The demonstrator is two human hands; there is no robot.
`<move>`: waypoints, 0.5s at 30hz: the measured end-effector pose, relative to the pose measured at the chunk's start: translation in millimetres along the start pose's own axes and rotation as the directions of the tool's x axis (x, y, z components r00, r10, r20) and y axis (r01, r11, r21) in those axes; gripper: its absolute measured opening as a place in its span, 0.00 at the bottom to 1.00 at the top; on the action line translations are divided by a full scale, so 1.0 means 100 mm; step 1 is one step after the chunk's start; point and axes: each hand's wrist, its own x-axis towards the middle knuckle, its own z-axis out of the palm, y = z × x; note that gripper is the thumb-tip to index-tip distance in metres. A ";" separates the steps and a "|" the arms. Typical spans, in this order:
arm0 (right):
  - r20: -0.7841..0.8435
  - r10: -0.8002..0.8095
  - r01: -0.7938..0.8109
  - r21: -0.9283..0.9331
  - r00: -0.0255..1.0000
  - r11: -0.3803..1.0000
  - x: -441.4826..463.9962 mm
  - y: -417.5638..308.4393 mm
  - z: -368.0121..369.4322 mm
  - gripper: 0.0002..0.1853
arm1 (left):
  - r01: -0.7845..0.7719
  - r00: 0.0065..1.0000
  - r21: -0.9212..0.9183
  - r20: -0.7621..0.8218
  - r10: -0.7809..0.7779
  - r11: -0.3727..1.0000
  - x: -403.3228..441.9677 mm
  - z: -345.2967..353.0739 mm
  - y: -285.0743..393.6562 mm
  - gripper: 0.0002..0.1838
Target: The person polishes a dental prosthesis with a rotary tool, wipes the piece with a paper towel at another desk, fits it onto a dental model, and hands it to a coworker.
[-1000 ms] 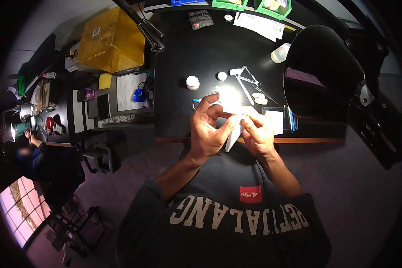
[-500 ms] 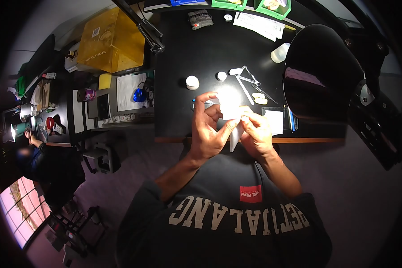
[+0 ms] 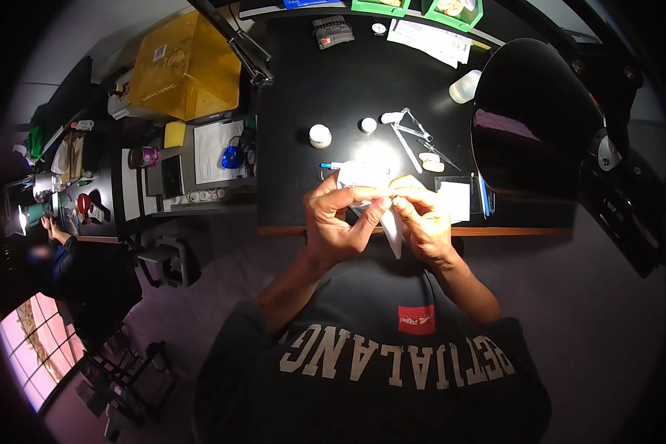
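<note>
A thin white sheet (image 3: pixel 364 175), paper or cloth I cannot tell, is pinched between both hands above the table's front edge. My left hand (image 3: pixel 337 226) is closed on its left side, thumb and index finger meeting near the middle. My right hand (image 3: pixel 427 226) grips it from the right, fingertips almost touching my left thumb. One pointed flap hangs down between the hands. Strong lamp light washes out the upper part. Just beyond my left hand lies a blue-tipped tool (image 3: pixel 331 166), partly hidden.
Two small white jars (image 3: pixel 320 136) stand farther back, near clear plastic pieces (image 3: pixel 403 129) and tweezers (image 3: pixel 438 152). A black lamp shade (image 3: pixel 533 126) looms at right beside a translucent cup (image 3: pixel 465 87). A yellow box (image 3: pixel 185 70) stands left. Another person (image 3: pixel 74 259) sits far left.
My left fingers have moved from spread and curved to folded over the sheet, closer to my right hand. The sheet's upper part has tipped left, and its hanging flap has shifted slightly right.
</note>
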 end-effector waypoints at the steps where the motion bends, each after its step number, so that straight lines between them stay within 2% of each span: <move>1: 0.000 -0.015 0.015 0.004 1.000 1.000 0.00 0.00 0.00 0.08 | -0.008 0.999 0.032 0.039 0.006 0.999 0.03 -0.03 0.04 0.09; 4: 0.023 0.085 -0.085 -0.035 0.996 0.996 0.01 -0.05 -0.02 0.08 | -0.020 0.994 0.073 0.111 0.012 0.997 0.07 -0.08 0.04 0.10; 8: 0.026 0.195 -0.197 0.123 0.980 0.973 0.02 -0.04 -0.05 0.08 | -0.002 0.987 0.071 0.159 -0.009 0.997 0.09 -0.10 -0.04 0.10; 10: 0.040 0.223 -0.226 0.222 0.974 0.948 0.01 0.02 -0.10 0.10 | 0.045 0.988 0.037 0.144 -0.050 0.998 0.08 -0.07 -0.09 0.10; 14: -0.010 0.266 -0.253 0.279 0.964 0.926 0.00 -0.04 -0.05 0.16 | 0.121 0.985 -0.057 0.129 -0.113 0.991 0.04 -0.02 -0.18 0.07; 15: -0.017 0.260 -0.243 0.305 0.965 0.921 0.01 -0.09 -0.01 0.16 | 0.239 0.967 -0.206 0.137 -0.214 0.949 0.01 -0.01 -0.22 0.07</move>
